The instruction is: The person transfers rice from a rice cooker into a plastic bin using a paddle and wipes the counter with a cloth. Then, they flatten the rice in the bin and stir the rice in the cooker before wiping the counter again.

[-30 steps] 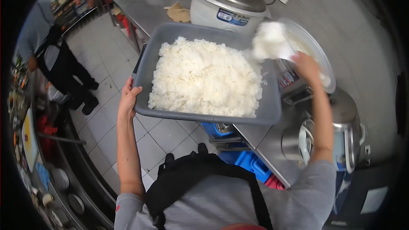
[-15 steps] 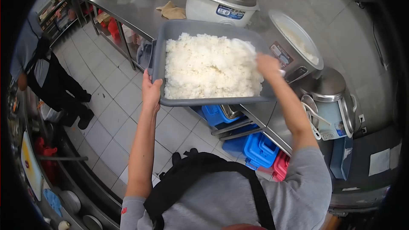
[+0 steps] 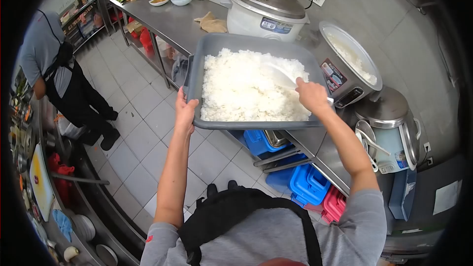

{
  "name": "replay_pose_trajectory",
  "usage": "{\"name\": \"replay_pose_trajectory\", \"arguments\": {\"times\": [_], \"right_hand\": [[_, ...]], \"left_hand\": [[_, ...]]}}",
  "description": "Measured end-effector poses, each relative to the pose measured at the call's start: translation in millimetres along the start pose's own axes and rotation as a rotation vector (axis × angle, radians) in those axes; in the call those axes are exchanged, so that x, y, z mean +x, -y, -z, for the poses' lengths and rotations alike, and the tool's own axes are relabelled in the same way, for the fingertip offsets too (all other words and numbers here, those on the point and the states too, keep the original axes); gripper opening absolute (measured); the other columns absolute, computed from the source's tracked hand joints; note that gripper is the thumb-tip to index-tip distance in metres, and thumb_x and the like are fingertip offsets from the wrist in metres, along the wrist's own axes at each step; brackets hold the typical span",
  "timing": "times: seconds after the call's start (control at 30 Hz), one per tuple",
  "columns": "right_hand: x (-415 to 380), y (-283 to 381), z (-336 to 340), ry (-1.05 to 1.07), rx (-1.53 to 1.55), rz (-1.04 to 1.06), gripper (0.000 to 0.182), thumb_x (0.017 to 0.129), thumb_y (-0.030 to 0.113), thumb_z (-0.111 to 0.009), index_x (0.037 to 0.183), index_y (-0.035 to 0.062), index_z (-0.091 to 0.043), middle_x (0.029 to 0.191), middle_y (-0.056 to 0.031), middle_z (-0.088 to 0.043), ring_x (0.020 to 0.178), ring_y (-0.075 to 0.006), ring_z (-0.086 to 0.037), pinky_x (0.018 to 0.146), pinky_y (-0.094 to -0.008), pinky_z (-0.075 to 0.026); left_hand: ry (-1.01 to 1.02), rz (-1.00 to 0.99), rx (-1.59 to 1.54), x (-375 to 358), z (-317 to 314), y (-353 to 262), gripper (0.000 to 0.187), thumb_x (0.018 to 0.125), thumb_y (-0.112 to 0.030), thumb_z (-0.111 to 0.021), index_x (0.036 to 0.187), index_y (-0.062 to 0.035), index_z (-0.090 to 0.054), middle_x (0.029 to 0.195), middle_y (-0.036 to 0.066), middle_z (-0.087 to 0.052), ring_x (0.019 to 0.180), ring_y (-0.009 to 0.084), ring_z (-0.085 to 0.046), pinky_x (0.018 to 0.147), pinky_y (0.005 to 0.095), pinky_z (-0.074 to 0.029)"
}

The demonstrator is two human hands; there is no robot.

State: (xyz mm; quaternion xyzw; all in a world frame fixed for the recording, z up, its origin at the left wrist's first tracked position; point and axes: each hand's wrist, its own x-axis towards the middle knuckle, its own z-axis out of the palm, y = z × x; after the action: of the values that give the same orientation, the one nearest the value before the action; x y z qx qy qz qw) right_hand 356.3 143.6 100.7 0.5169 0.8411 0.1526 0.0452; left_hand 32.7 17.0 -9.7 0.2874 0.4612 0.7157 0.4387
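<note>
A deep grey tub (image 3: 261, 125) filled with cooked white rice (image 3: 241, 88) is held up in front of me, partly over the steel counter's edge. My left hand (image 3: 185, 112) is closed on the tub's left wall near its front corner. My right hand (image 3: 311, 96) is wrapped round the handle of a whitish rice paddle (image 3: 282, 75). Its blade lies on the rice at the tub's right side, and the handle end pokes out behind the hand. Right of the tub, an open rice cooker (image 3: 345, 76) leans toward it, with rice inside.
A lidded rice cooker (image 3: 268, 17) and a tan cloth (image 3: 211, 22) sit on the counter (image 3: 170, 24). At right are a steel lid (image 3: 383, 107) and ladles (image 3: 369, 135). Blue bins (image 3: 308, 184) stand below. A co-worker (image 3: 64, 79) is at left by another counter.
The paddle's blade now shows across the rice, and my right hand sits slightly lower against the tub. The whole view has shifted, showing more of the co-worker. My left hand keeps its hold.
</note>
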Motion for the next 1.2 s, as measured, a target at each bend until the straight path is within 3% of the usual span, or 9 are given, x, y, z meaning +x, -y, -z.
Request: {"name": "replay_pose_trajectory", "arguments": {"times": [0.1,0.3,0.43,0.5,0.6,0.73,0.87,1.1,1.2], "right_hand": [[23.1,-31.8,-33.2,-0.035,-0.02,-0.112,0.019,0.083,0.025,-0.051,0.095,0.0107,-0.054,0.075,-0.0155,-0.063,0.071,-0.0342,-0.063,0.063,-0.0439,-0.049],[9.7,-59.4,43.1,-0.065,0.066,-0.254,0.024,0.084,0.027,-0.049,0.098,0.0085,-0.055,0.084,-0.0163,-0.063,0.081,-0.0337,-0.061,0.068,-0.0462,-0.047],[46.3,-25.1,-41.8,-0.099,-0.07,-0.066,0.019,0.082,0.023,-0.05,0.094,0.0087,-0.056,0.079,-0.0154,-0.064,0.074,-0.031,-0.063,0.061,-0.0434,-0.049],[54.2,26.5,-33.0,-0.179,-0.066,0.049,0.015,0.082,0.022,-0.051,0.089,0.01,-0.055,0.074,-0.0143,-0.064,0.068,-0.0306,-0.063,0.058,-0.0426,-0.049],[62.2,14.0,-4.1,-0.242,-0.105,0.148,0.013,0.082,0.023,-0.052,0.086,0.0107,-0.054,0.07,-0.0136,-0.063,0.063,-0.0308,-0.063,0.056,-0.0419,-0.049],[34.8,4.2,13.5,-0.182,-0.061,0.008,0.015,0.083,0.025,-0.052,0.089,0.0116,-0.054,0.066,-0.0134,-0.062,0.061,-0.0297,-0.063,0.053,-0.0411,-0.048],[-6.0,32.3,11.7,-0.16,-0.101,0.26,0.012,0.083,0.022,-0.051,0.087,0.0106,-0.053,0.056,-0.0136,-0.059,0.055,-0.0301,-0.061,0.05,-0.04,-0.048],[-52.9,18.0,76.7,-0.095,-0.061,0.11,0.015,0.083,0.026,-0.053,0.085,0.0115,-0.054,0.057,-0.0151,-0.059,0.057,-0.0313,-0.062,0.051,-0.0418,-0.048],[-40.4,-8.8,-7.2,-0.046,-0.029,0.054,0.018,0.083,0.028,-0.052,0.09,0.0109,-0.054,0.063,-0.0166,-0.06,0.062,-0.0343,-0.062,0.056,-0.0449,-0.049]], "left_hand": [[0.017,-0.022,0.011,-3.7,-1.4,-2.8,0.069,0.074,0.005,-0.046,0.136,0.0034,-0.015,0.127,0.018,-0.039,0.112,0.0226,-0.044,0.093,0.0289,-0.035],[-0.053,0.029,0.065,-7.1,-7.3,-8.5,0.069,0.074,0.007,-0.046,0.136,0.0032,-0.015,0.127,0.02,-0.039,0.111,0.0237,-0.045,0.091,0.0285,-0.037],[-0.086,0.003,0.053,-6.7,-13.1,-11.4,0.07,0.074,0.007,-0.046,0.136,0.0029,-0.014,0.128,0.022,-0.038,0.111,0.0245,-0.046,0.09,0.0283,-0.038],[-0.108,-0.007,0.04,-6.4,-12.6,-10.1,0.071,0.073,0.006,-0.047,0.136,0.003,-0.014,0.13,0.024,-0.034,0.111,0.025,-0.046,0.09,0.028,-0.038],[-0.092,-0.008,0.044,-4.0,-8.0,-5.3,0.072,0.074,0.005,-0.047,0.137,0.0028,-0.014,0.13,0.025,-0.032,0.11,0.0256,-0.046,0.089,0.0277,-0.039],[-0.115,-0.007,0.025,-5.7,-12.5,-6.7,0.071,0.073,0.005,-0.047,0.137,0.0023,-0.014,0.127,0.023,-0.036,0.107,0.0245,-0.048,0.087,0.0284,-0.04],[-0.082,0.001,0.01,-5.9,-12.4,-11.6,0.07,0.074,0.006,-0.047,0.136,0.0021,-0.015,0.123,0.021,-0.04,0.104,0.0235,-0.049,0.086,0.0285,-0.041],[-0.121,0.006,0.104,-3.5,-6.7,-5.3,0.071,0.074,0.004,-0.048,0.137,0.0003,-0.016,0.125,0.02,-0.039,0.107,0.0232,-0.047,0.09,0.0281,-0.038],[-0.074,0.032,0.057,-6.5,-6.7,-4.7,0.071,0.074,0.003,-0.047,0.137,0.0,-0.016,0.127,0.021,-0.037,0.109,0.0231,-0.045,0.092,0.0284,-0.037]]}}
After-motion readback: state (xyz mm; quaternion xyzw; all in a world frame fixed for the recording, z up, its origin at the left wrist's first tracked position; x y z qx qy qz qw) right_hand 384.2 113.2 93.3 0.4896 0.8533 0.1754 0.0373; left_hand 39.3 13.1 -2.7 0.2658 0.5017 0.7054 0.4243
